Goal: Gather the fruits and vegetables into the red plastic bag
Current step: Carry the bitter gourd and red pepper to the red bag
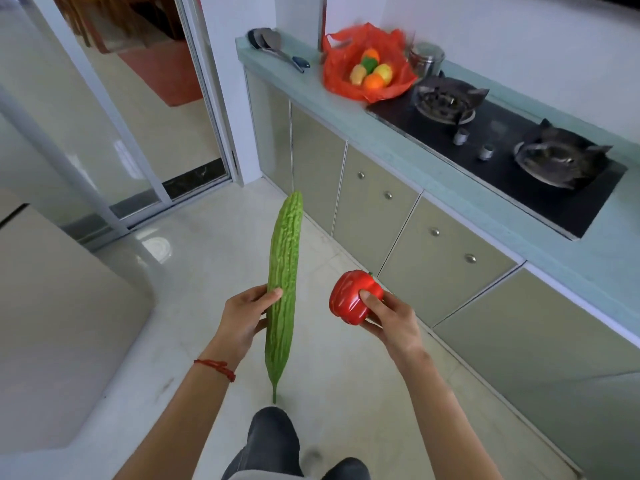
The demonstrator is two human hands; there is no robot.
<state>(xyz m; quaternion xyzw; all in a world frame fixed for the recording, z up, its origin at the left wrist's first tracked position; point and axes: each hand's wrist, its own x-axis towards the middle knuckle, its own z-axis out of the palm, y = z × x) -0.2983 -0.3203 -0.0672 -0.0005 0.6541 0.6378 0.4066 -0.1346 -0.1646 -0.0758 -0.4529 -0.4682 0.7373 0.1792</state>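
My left hand [244, 318] grips a long green bitter gourd [284, 271] near its middle and holds it upright over the floor. A red bell pepper [351, 296] sits in my right hand [389, 322], thumb on top and fingers under it. The red plastic bag [341, 69] lies open on the far end of the counter, well ahead of both hands. Inside it are several fruits: two oranges, a yellow one, a green one and a pale one.
A pale green counter [398, 152] runs along the right with cabinets below. A black two-burner stove [502, 157] sits on it beside the bag, a steel canister [426, 58] behind, ladles [277, 50] at the far end. A glass sliding door is at left.
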